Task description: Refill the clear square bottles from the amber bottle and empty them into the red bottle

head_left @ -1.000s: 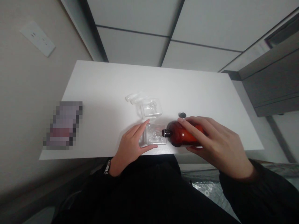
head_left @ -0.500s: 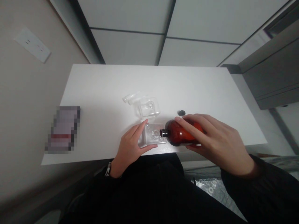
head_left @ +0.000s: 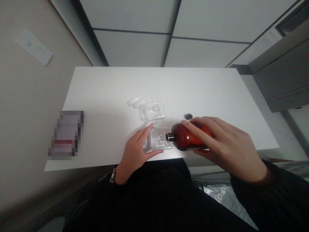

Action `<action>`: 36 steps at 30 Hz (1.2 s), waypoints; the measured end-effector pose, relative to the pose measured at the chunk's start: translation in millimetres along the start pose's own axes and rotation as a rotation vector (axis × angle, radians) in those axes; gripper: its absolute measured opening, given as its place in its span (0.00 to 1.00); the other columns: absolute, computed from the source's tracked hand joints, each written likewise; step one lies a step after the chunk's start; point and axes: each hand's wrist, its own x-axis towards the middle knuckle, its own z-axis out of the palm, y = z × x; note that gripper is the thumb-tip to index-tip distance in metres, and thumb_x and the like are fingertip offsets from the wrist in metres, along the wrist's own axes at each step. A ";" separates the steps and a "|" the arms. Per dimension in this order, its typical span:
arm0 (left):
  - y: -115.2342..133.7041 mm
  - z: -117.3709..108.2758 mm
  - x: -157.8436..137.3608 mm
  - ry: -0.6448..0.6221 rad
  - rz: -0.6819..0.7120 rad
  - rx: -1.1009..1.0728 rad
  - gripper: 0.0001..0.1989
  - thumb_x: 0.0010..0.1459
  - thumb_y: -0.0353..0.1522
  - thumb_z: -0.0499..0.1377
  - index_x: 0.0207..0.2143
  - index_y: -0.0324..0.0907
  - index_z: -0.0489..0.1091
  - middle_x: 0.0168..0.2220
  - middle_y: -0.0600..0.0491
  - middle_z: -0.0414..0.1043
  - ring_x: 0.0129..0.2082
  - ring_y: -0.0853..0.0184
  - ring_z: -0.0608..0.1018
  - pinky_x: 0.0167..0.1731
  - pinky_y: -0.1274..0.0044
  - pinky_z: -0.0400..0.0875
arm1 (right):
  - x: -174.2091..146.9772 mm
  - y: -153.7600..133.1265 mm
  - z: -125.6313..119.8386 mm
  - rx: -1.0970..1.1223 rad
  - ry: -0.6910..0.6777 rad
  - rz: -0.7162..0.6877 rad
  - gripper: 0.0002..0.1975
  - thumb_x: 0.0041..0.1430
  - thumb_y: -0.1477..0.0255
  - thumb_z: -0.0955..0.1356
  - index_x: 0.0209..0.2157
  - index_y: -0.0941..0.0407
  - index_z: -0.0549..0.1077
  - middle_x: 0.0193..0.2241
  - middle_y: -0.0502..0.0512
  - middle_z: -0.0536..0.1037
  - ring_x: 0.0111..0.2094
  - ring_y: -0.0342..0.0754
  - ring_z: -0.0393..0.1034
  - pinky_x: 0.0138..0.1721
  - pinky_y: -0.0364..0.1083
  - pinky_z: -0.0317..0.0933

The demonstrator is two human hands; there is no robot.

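Observation:
My left hand [head_left: 135,149] grips a clear square bottle [head_left: 155,143] by its sides near the table's front edge, thumb and fingers around it. In my right hand [head_left: 225,146] is a brown glass bottle [head_left: 182,138], tipped on its side with its uncapped dark neck pointing left, at the clear bottle's top opening. Whether liquid flows from it, I cannot tell. Just behind stands a second clear square bottle [head_left: 152,112]. Beside that one, to the left, lie clear tube-shaped pieces [head_left: 138,101]. A small black cap [head_left: 188,116] rests on the table near my right fingertips.
The white table [head_left: 103,96] carries all of these. At its left end lies a pixelated flat rectangular object [head_left: 66,133]. Pale panels [head_left: 135,48] rise behind the table, and a wall with a socket plate [head_left: 34,47] is to the left.
Almost nothing differs. The whole view has shifted very slightly; both hands keep their holds, and the brown bottle stays tipped at the clear bottle's opening.

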 end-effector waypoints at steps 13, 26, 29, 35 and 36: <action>0.5 -1.1 -0.1 -0.015 -0.007 -0.010 0.42 0.63 0.55 0.64 0.71 0.44 0.60 0.63 0.40 0.76 0.59 0.51 0.81 0.59 0.61 0.78 | -0.6 1.3 -2.6 0.014 -0.016 0.013 0.33 0.64 0.76 0.72 0.69 0.57 0.62 0.54 0.66 0.80 0.50 0.60 0.76 0.42 0.52 0.71; 0.5 -1.5 0.7 -0.012 0.012 -0.004 0.43 0.62 0.54 0.65 0.71 0.43 0.60 0.63 0.39 0.76 0.60 0.51 0.81 0.59 0.60 0.78 | -1.1 1.4 -4.2 -0.002 0.000 0.015 0.32 0.65 0.75 0.72 0.68 0.58 0.64 0.54 0.67 0.80 0.49 0.61 0.76 0.40 0.52 0.71; 0.4 -1.1 0.4 -0.011 0.008 -0.010 0.43 0.62 0.54 0.65 0.71 0.44 0.60 0.62 0.39 0.76 0.60 0.51 0.81 0.60 0.60 0.78 | -1.4 2.0 -5.3 0.000 -0.006 0.018 0.33 0.65 0.75 0.72 0.69 0.58 0.63 0.55 0.67 0.80 0.50 0.61 0.76 0.40 0.53 0.71; 0.7 -1.0 0.3 -0.015 -0.004 -0.029 0.43 0.62 0.55 0.65 0.71 0.43 0.61 0.62 0.40 0.76 0.60 0.51 0.80 0.61 0.60 0.77 | -1.0 2.3 -6.9 0.001 -0.009 0.016 0.33 0.64 0.77 0.71 0.69 0.58 0.64 0.54 0.67 0.80 0.51 0.61 0.76 0.41 0.52 0.72; 0.8 -1.2 0.4 -0.020 -0.010 -0.033 0.43 0.62 0.55 0.65 0.71 0.44 0.61 0.62 0.40 0.76 0.60 0.51 0.80 0.61 0.59 0.77 | -0.7 2.3 -7.1 0.000 -0.008 0.015 0.33 0.64 0.77 0.71 0.69 0.58 0.64 0.54 0.67 0.80 0.51 0.61 0.76 0.41 0.52 0.72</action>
